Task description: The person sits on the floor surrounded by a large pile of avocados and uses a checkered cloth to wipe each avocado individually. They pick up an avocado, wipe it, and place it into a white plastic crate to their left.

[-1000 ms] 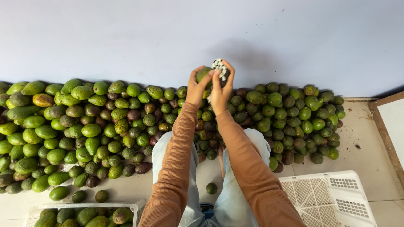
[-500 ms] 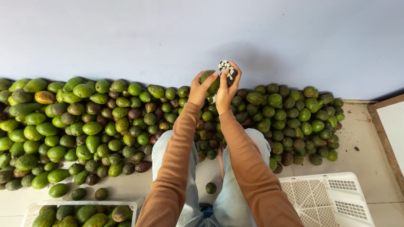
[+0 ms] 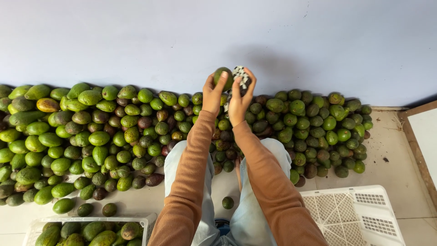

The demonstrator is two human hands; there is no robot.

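Both arms in orange sleeves reach forward over a big heap of avocados. My left hand holds up a single green avocado by its fingertips. My right hand is closed on a strip of small black-and-white stickers, and its fingers press against the side of the held avocado. The two hands touch each other in front of the pale wall.
Green and dark avocados lie heaped along the wall on both sides of my legs. A white crate with avocados stands at the lower left. An overturned white crate sits at the lower right. One loose avocado lies between my knees.
Both hands have stayed raised together with the avocado and sticker strip, shifting slightly to the right and a little higher over the pile.
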